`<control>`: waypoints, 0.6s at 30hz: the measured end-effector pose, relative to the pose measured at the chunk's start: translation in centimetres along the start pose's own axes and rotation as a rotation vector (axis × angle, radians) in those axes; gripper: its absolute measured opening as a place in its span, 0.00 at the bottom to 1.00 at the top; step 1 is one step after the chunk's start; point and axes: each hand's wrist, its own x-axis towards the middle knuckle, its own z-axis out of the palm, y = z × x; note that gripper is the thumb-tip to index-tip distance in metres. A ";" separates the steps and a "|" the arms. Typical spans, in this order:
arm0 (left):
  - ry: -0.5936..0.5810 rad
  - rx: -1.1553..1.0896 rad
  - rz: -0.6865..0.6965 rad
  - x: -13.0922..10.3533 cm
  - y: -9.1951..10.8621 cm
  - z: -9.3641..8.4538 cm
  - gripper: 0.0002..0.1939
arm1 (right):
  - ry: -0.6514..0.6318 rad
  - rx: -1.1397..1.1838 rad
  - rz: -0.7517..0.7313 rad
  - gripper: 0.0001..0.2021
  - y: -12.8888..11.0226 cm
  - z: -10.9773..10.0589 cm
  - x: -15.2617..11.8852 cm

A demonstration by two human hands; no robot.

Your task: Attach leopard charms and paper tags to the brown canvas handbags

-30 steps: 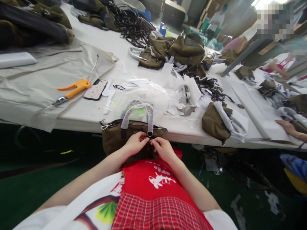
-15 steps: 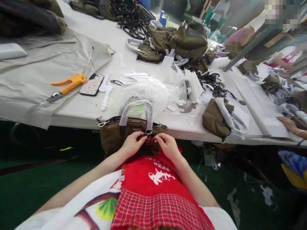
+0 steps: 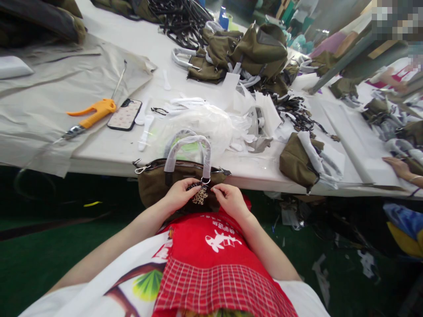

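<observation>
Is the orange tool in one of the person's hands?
No, the orange tool lies on the grey sheet, while the left hand and right hand are both beside the spotted charm.

The olive-brown fabric handbag (image 3: 148, 191) stood upright at the edge of the white table (image 3: 109, 162), its film-wrapped handles (image 3: 206, 159) raised. A small tan-and-black leopard-print charm (image 3: 200, 197) showed at its front, just below a silver metal ring (image 3: 205, 182).

At your twelve o'clock, the olive bag (image 3: 150, 188) looks like matt cloth, its handles (image 3: 206, 160) sleeved in glossy plastic. At ten, the orange tool (image 3: 98, 116) is smooth plastic with a shiny metal end (image 3: 73, 131). Your apron (image 3: 198, 246) is cloth.
</observation>
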 end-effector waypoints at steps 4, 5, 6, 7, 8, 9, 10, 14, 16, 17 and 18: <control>-0.009 0.011 0.020 0.0 -0.2 -0.1 0.21 | -0.012 -0.007 0.015 0.10 -0.2 0.3 0.2; -0.014 0.013 0.023 0.0 -0.2 -0.1 0.21 | -0.013 -0.003 0.015 0.10 -0.2 0.3 0.3; -0.020 0.015 0.023 0.0 -0.3 -0.1 0.21 | -0.013 0.006 0.015 0.10 -0.2 0.4 0.3; -0.025 0.015 0.020 0.0 -0.3 -0.2 0.22 | -0.013 0.017 0.016 0.11 -0.3 0.4 0.3; -0.029 0.013 0.014 0.0 -0.3 -0.2 0.22 | -0.009 0.033 0.019 0.11 -0.3 0.4 0.3; -0.033 0.009 0.007 0.0 -0.3 -0.2 0.22 | -0.004 0.051 0.022 0.11 -0.4 0.4 0.2; -0.034 0.005 0.002 0.1 -0.4 -0.3 0.22 | 0.003 0.070 0.026 0.11 -0.5 0.3 0.2; -0.030 0.017 0.014 0.1 -0.4 -0.4 0.23 | 0.022 0.077 0.013 0.10 -0.8 0.2 0.0; -0.026 0.059 0.035 0.2 -0.3 -0.4 0.21 | 0.017 0.055 0.004 0.10 -0.9 0.2 0.0; -0.023 0.085 0.046 0.2 -0.3 -0.4 0.20 | 0.013 0.044 0.004 0.10 -0.9 0.2 0.0; -0.020 0.109 0.056 0.2 -0.3 -0.4 0.20 | 0.010 0.033 0.007 0.10 -0.9 0.3 0.0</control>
